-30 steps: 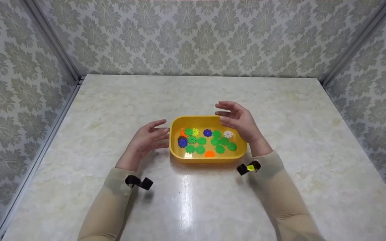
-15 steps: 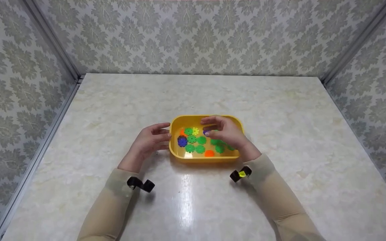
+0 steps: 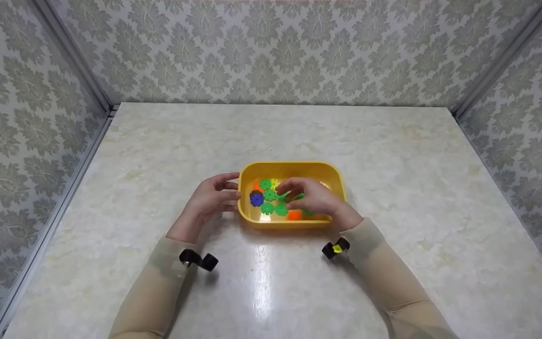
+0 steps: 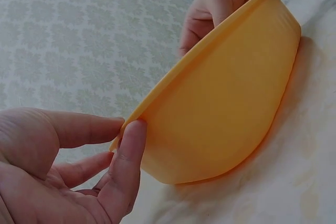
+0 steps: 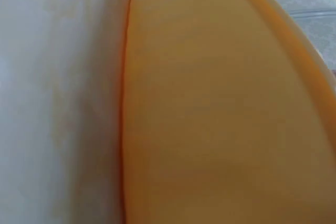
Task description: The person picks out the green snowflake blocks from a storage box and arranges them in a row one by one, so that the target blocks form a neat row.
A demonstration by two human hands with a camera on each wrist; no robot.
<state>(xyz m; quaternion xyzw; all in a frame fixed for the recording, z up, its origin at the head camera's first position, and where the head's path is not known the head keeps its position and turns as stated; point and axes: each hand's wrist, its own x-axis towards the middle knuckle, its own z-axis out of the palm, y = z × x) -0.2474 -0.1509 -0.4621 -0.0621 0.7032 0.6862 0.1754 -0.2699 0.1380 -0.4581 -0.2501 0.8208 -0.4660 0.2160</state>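
Note:
A yellow plastic bin (image 3: 291, 225) stands on the table, holding flat notched discs. Among them are several green discs (image 3: 267, 208), a purple disc (image 3: 256, 198) at the left and an orange disc (image 3: 294, 215) near the front. My left hand (image 3: 210, 195) is at the bin's left end; in the left wrist view its fingertips touch the rim from outside. Inside the bin, my right hand (image 3: 315, 195) reaches over the discs, thumb and fingers apart with green showing between them. It covers the discs on the right side. In the right wrist view only the bin's outer wall (image 5: 210, 103) shows.
The pale marbled table (image 3: 181, 136) extends around the bin on all sides. Patterned wallpaper walls (image 3: 290, 52) close off the back and both sides. A black wrist camera (image 3: 199, 260) sits on the left sleeve, another black camera (image 3: 335, 248) on the right.
My right hand has moved from above the bin's back right rim, leftward and down into the bin over the discs. The left hand has shifted slightly right, up to the rim.

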